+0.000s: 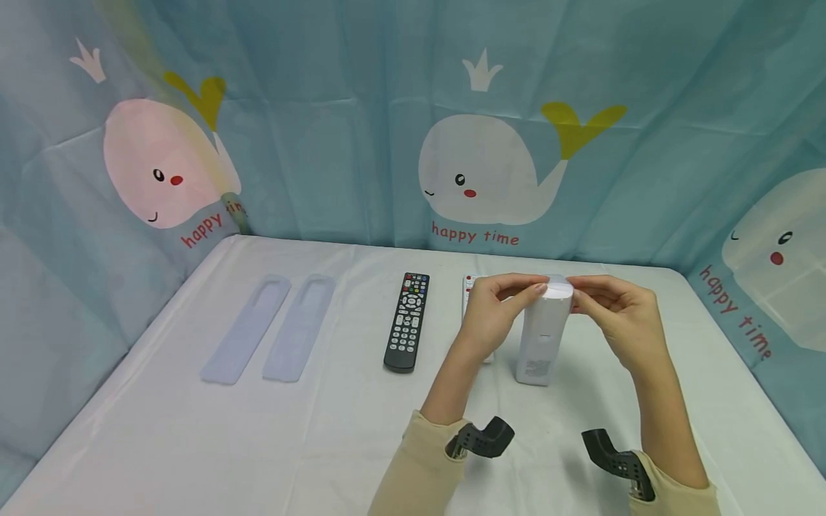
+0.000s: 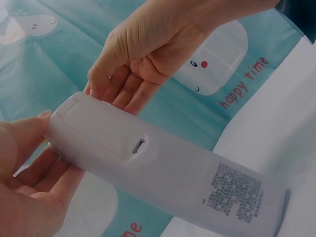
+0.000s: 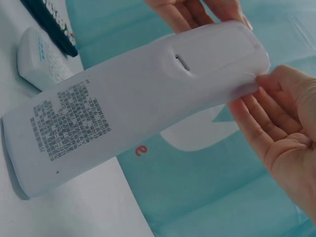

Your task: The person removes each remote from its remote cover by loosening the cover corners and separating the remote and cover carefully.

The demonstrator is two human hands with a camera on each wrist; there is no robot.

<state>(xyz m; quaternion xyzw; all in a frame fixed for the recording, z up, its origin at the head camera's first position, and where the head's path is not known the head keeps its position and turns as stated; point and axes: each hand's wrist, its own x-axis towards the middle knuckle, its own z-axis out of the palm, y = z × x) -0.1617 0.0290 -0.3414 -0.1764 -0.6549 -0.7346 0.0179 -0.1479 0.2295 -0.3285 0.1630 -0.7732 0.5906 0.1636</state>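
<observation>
A white remote control (image 1: 544, 337) stands tilted on end on the table, its back facing me. The battery cover (image 2: 98, 128) is at the top, and a printed label (image 3: 69, 121) lies toward the lower end. My left hand (image 1: 487, 312) pinches the top left edge between thumb and fingers. On the opposite edge, my right hand (image 1: 622, 315) grips the same top end. A thin rim shows around the remote's bottom end in both wrist views. The front with its buttons is hidden.
Another white remote (image 1: 470, 285) lies partly hidden behind my left hand. Left of it is a black remote (image 1: 408, 322). Two translucent remote sleeves (image 1: 248, 330) lie side by side farther left on the white tablecloth (image 1: 161, 437). A blue whale-print curtain (image 1: 361, 143) hangs behind.
</observation>
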